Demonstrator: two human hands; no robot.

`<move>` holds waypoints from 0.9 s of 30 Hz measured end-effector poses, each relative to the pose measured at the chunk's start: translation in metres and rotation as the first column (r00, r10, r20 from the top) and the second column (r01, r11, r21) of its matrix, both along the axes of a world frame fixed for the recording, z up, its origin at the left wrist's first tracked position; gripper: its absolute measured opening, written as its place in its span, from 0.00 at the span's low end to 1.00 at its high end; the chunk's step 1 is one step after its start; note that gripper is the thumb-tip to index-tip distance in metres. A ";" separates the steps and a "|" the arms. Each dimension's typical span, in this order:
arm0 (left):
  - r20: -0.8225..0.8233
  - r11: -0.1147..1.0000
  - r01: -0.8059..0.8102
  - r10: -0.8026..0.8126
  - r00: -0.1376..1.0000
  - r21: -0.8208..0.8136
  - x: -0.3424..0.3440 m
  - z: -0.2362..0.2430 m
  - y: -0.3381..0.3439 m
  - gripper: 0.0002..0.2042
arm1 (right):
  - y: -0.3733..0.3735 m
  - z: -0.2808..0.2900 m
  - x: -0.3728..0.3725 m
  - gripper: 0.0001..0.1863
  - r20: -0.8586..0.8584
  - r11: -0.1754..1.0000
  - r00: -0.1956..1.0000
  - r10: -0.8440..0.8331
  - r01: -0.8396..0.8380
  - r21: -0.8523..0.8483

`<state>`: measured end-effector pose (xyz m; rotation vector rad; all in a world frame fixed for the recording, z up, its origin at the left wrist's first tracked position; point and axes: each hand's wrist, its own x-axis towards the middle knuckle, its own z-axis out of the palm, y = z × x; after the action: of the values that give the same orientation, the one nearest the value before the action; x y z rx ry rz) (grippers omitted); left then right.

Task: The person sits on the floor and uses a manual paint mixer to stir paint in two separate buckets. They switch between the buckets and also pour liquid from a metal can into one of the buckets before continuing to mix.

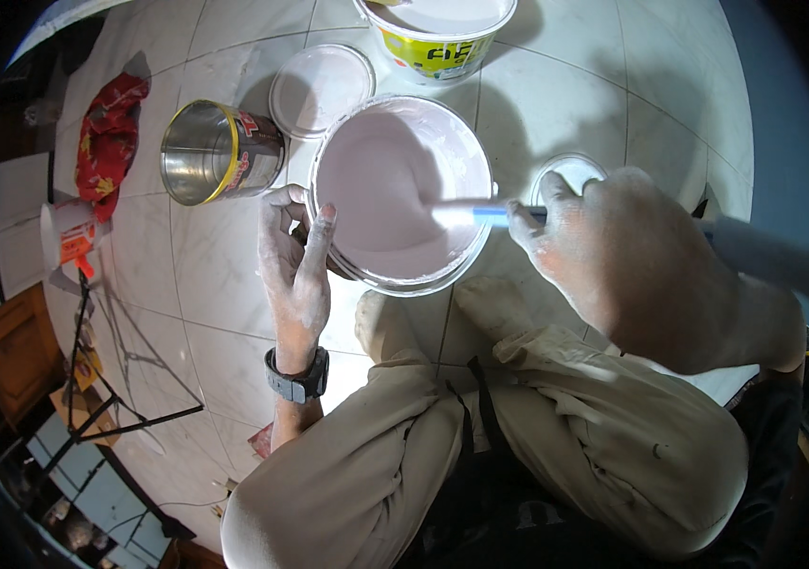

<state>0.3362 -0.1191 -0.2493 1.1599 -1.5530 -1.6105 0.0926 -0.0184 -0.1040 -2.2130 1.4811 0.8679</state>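
A white bucket [481, 237] of thick pale pink paint [376, 190] stands on the floor before me. My left hand [295, 256], coated in white residue, grips the bucket's left side, its thumb against the outer wall near the rim. Closed around a stick-like stirring tool [494, 216] with a blue section, my right hand [603, 237] is right of the bucket. The tool's blurred, whitish end reaches over the rim into the paint; its exact kind is not clear. The fingertips of my right hand are partly hidden behind the hand.
An open metal tin [200, 152] lies on its side at the left. A round lid [322, 90] rests behind it, and a green-labelled bucket [437, 52] stands farther back. A small round lid [567, 174] is at the right. A black metal stand [139, 420] and red cloth [110, 133] are far left.
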 end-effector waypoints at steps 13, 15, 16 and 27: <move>-0.105 0.995 0.000 0.010 0.994 0.100 -0.017 0.004 0.005 0.10 | 0.003 -0.008 0.005 0.21 -0.057 0.979 0.997 -0.047 0.035 -0.201; -0.059 1.000 0.027 -0.028 0.998 -0.013 -0.006 -0.003 0.003 0.10 | 0.000 0.003 0.009 0.20 0.026 0.999 0.998 -0.050 0.051 -0.013; -0.035 0.997 0.045 -0.047 0.998 -0.068 -0.002 -0.005 0.002 0.10 | -0.001 0.000 0.006 0.19 0.116 0.999 0.993 -0.038 0.042 -0.032; -0.028 0.998 0.064 -0.064 0.998 0.005 -0.009 0.001 0.002 0.10 | -0.014 -0.006 -0.002 0.22 -0.076 0.974 0.995 -0.062 0.044 -0.223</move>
<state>0.3275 -0.1168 -0.2485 1.0965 -1.5834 -1.6660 0.0902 -0.0327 -0.1097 -2.3054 1.7440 0.8209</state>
